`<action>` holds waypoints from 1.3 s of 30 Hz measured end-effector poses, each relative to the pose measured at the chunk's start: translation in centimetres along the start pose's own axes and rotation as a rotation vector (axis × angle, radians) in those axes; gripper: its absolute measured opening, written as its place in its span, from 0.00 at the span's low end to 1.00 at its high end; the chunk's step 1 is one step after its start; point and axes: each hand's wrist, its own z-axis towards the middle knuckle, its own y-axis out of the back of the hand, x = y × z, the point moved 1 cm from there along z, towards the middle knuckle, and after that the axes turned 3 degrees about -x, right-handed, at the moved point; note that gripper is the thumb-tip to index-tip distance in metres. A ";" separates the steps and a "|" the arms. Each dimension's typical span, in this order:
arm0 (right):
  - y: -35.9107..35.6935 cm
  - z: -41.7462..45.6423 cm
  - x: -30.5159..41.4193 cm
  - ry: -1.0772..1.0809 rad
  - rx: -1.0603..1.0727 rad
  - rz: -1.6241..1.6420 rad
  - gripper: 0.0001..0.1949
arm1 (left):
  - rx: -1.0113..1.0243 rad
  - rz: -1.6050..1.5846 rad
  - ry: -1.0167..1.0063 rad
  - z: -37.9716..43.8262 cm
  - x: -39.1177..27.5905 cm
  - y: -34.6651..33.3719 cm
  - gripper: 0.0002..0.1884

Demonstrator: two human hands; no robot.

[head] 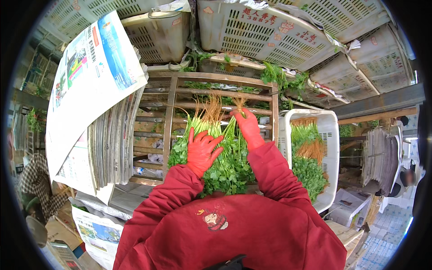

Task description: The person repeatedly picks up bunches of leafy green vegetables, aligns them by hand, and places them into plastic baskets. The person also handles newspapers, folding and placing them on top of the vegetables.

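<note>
A row of leafy cilantro [229, 165] lies on a slatted metal rack [172, 125], its brown roots pointing away from me and its leaves towards me. My left hand [203, 150], in a red rubber glove, lies with spread fingers on the stems at the left of the row. My right hand [248, 127], gloved the same way, pinches a small bunch near its roots [239, 103] at the right end of the row. To the right of the rack stands a white plastic crate [332, 145] holding bunches of cilantro with roots, laid in layers.
A tall stack of newspapers [113, 135] rises at the left. Large slotted plastic crates [263, 37] with paper and loose greens fill the far side. Another paper stack [378, 158] stands at the right. A person in a checkered sleeve [35, 179] is at the far left.
</note>
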 end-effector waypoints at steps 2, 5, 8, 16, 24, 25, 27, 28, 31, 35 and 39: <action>1.8 -1.8 1.4 0.094 -0.020 0.446 0.16 | -0.057 -0.014 -0.002 0.2 -0.2 -0.2 0.17; 4.3 -3.7 4.6 -0.209 0.061 0.864 0.12 | -0.066 -0.018 0.067 1.0 -0.8 -0.1 0.15; 5.3 -3.8 6.8 -0.335 0.194 0.375 0.18 | -0.010 -0.065 0.052 1.8 -1.2 0.9 0.13; -1.9 -2.9 7.5 -0.304 0.427 -0.144 0.40 | -0.230 -0.175 0.711 2.5 3.7 1.8 0.31; 2.3 -4.4 9.2 -0.199 0.503 0.243 0.25 | -0.178 -0.503 0.477 1.4 -2.1 3.1 0.48; 3.0 -4.8 9.6 -0.033 0.504 0.294 0.23 | -0.188 -0.474 0.469 1.4 -2.8 3.8 0.49; 3.7 -5.7 10.1 -0.126 0.463 0.314 0.20 | -0.310 -0.826 0.539 1.6 -3.5 4.7 0.41; 3.9 -6.2 10.7 -0.106 0.462 0.379 0.19 | -0.316 -1.047 0.680 1.5 -3.4 4.8 0.39; 3.9 -7.6 12.5 -0.117 0.394 0.501 0.23 | -0.265 -1.304 0.784 1.6 -3.3 4.0 0.31; 4.0 -8.7 13.4 0.074 0.487 0.321 0.18 | -0.347 -1.252 0.730 1.4 -4.3 3.3 0.30; 2.6 -9.0 11.4 0.098 0.322 0.347 0.11 | -0.327 -1.412 0.811 1.1 -4.5 3.4 0.19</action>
